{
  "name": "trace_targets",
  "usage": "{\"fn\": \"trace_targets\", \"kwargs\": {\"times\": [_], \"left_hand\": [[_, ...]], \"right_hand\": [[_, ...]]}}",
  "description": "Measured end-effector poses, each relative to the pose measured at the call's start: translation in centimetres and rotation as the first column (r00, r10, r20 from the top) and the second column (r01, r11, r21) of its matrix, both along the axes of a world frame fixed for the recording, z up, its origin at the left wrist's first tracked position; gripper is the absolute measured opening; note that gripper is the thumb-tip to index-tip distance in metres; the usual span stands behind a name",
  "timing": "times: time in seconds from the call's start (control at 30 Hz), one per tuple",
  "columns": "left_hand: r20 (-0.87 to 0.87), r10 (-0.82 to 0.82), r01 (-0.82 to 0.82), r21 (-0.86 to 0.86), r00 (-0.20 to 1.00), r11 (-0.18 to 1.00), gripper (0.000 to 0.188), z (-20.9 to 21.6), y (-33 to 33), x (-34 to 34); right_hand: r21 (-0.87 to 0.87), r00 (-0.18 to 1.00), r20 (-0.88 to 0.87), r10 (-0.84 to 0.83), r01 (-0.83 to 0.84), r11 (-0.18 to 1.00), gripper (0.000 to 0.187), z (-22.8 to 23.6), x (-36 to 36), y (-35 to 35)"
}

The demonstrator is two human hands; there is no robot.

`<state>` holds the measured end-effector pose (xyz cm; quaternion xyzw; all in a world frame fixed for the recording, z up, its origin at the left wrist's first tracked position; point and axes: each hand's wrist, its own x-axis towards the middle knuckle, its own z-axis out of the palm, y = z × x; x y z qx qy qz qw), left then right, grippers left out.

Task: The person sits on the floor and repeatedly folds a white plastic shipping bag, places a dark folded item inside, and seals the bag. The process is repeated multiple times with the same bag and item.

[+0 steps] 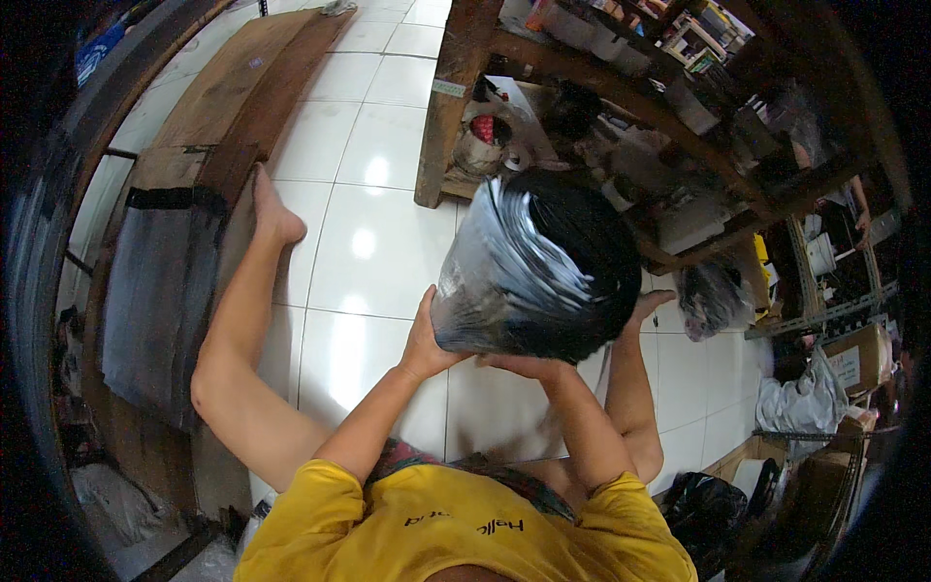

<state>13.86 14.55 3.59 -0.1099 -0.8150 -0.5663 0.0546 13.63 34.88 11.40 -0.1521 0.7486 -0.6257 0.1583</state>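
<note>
1. A person in a yellow shirt (465, 529) sits on a white tiled floor (373, 247), seen from above, with bare legs stretched out ahead.
2. Both hands hold up a bulky roll (538, 267) of shiny black plastic sheet, lifted in front of the chest and clear of the floor.
3. The left hand (427, 339) presses against the roll's lower left side, palm on the crinkled plastic, fingers spread open along it.
4. The right hand (529, 366) supports the roll from beneath, palm up, fingers lying flat under it; its grip is open and cupped rather than closed around anything.
5. The roll tilts, its dark end facing up and to the right, its glossy side catching light on the left.
6. The left foot (274, 213) rests against a long wooden plank (242, 92) lying on the floor at the left.
7. Behind the roll stands a wooden rack (461, 97) crowded with tins and small goods.
8. A black bag (703, 504) lies at the lower right, with cardboard boxes (853, 359) and a white bag (805, 403) beyond it.
</note>
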Motion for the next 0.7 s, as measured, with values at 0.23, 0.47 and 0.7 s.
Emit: {"fn": "trace_targets", "kwargs": {"times": [0.23,0.47,0.7], "left_hand": [[0.067,-0.106,0.105,0.011,0.992,0.994,0.109,0.8,0.8,-1.0],[-0.090,-0.142,0.146,0.035,0.986,0.989,0.130,-1.4,1.5,0.4],[-0.081,-0.121,0.128,0.092,0.989,0.988,0.134,-1.5,2.5,0.3]], "right_hand": [[0.190,0.973,-0.133,-0.191,0.214,0.958,0.058,5.7,-0.2,-1.2],[0.203,0.996,0.088,0.034,-0.051,0.978,0.060,6.7,1.6,2.7],[0.705,0.960,-0.089,0.266,-0.128,0.697,0.066,12.2,2.3,1.1]]}}
